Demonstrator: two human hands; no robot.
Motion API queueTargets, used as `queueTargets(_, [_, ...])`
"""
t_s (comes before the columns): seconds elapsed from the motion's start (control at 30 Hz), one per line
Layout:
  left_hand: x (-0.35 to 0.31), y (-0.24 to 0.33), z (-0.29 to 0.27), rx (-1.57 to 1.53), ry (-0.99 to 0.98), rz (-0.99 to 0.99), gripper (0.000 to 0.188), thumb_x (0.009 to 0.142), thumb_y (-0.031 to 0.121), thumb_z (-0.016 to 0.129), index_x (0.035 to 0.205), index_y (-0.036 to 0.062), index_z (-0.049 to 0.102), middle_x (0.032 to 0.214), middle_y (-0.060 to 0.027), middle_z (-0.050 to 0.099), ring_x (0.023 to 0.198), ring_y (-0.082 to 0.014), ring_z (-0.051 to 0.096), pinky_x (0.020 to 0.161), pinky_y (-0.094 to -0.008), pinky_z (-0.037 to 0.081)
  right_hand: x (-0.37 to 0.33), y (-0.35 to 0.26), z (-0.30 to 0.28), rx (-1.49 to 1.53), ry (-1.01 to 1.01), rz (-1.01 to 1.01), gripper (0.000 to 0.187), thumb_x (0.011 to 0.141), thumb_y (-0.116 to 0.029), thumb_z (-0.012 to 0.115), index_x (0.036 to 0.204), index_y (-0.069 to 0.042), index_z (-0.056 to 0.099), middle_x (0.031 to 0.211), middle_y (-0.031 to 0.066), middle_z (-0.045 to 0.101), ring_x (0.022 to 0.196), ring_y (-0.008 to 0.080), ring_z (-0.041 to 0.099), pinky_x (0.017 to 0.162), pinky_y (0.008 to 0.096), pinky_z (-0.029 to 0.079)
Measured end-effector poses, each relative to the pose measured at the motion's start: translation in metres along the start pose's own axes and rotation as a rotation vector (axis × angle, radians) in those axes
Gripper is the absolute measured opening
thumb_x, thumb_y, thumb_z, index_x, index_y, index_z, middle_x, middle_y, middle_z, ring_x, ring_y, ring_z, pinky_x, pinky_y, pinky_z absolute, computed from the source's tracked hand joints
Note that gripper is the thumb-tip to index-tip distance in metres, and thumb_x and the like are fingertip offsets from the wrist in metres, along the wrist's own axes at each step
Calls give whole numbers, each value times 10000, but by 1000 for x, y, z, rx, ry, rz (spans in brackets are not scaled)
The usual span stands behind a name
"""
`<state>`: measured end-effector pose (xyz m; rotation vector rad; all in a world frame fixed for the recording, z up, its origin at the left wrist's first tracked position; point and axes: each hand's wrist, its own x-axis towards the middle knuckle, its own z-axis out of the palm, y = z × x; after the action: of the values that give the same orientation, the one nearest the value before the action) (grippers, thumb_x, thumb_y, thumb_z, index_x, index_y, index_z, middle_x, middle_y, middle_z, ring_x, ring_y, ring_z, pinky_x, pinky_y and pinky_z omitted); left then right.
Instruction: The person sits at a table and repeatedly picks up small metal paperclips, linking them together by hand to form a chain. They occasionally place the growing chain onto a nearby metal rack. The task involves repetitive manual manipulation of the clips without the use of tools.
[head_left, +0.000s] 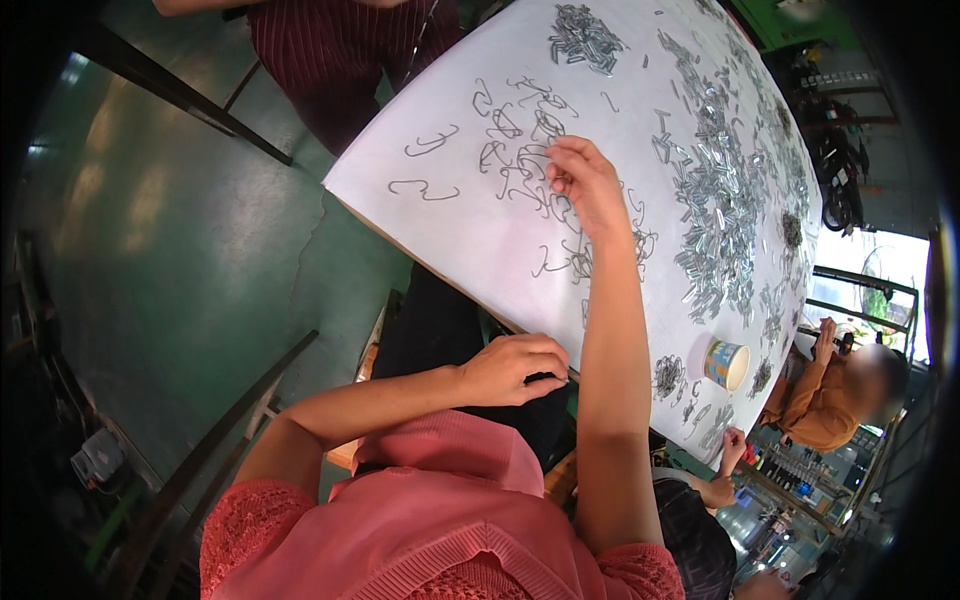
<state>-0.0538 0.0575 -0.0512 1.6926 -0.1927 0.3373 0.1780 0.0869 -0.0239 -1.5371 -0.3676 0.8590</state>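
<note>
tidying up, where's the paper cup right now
In the head view, the paper cup is right of centre on the white table, below the big silvery heap.

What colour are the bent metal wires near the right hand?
The bent wires are grey, clearest in the head view.

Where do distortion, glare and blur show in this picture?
Head view: the white table bows at its edges; green floor shows glare; the opening at right is overexposed; the head of the person in orange is blurred; wire hooks look clearer.

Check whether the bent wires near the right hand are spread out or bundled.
Spread out, though many overlap: bent wires lie scattered over the white tabletop near the right hand, some well apart.
</note>
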Motion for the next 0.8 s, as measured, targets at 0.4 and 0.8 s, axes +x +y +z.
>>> queueTargets(0.4, [2, 5, -5, -3, -9, -38, 149, 768, 65, 704, 908, 67, 654, 969, -46, 621, 879, -231, 624, 754, -331, 516, 13, 8, 58, -1030, 60, -142, 168, 812, -216, 675, 826, -49, 665, 742, 68, 653, 701, 195, 613, 666, 304, 480])
queueTargets(0.8, [4, 0, -2, -2, -2, -23, 133, 766, 69, 712, 878, 77, 641, 958, -29, 625, 842, -214, 628, 717, -316, 524, -9, -6, -16, 394, -127, 93, 232, 914, -191, 580, 1060, -10, 580, 783, 7, 554, 623, 88, 484, 528, 208, 353])
